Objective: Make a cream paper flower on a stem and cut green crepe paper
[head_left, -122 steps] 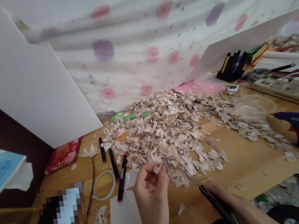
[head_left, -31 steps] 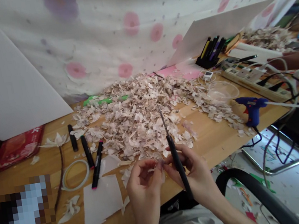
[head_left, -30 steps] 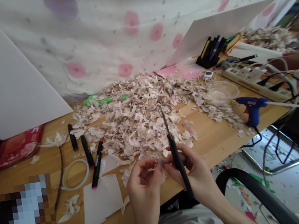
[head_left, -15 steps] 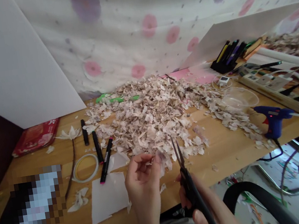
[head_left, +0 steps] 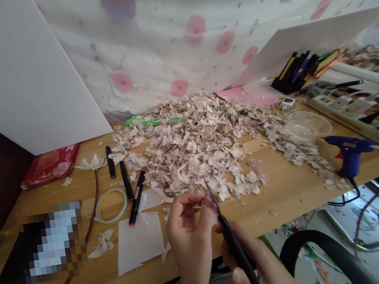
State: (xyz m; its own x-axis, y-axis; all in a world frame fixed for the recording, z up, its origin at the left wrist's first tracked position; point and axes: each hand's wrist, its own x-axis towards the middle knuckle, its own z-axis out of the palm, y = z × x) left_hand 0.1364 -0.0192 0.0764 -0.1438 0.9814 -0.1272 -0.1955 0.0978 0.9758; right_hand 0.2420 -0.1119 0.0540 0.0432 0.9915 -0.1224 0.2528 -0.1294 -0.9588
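Note:
My left hand (head_left: 189, 237) is raised over the near edge of the wooden table (head_left: 290, 193), its fingertips pinched on a small pale petal piece (head_left: 206, 201). My right hand (head_left: 261, 269) grips black scissors (head_left: 236, 249), whose blades meet the petal piece beside my left fingertips. Just beyond both hands lies a big heap of pale pinkish petal scraps (head_left: 205, 149).
White paper sheets (head_left: 138, 242), a tape ring (head_left: 110, 205), black markers (head_left: 131, 191) and a white flower on a stem (head_left: 91, 164) lie left. A blue glue gun (head_left: 350, 153), clear bowl (head_left: 308, 125), power strip (head_left: 347, 102) and marker holder (head_left: 295, 71) are right. A chair back (head_left: 320, 255) is below.
The scissors went from pointing up with blades apart, to the right of the petal, to closing on the piece at my left fingertips. The view shifted slightly.

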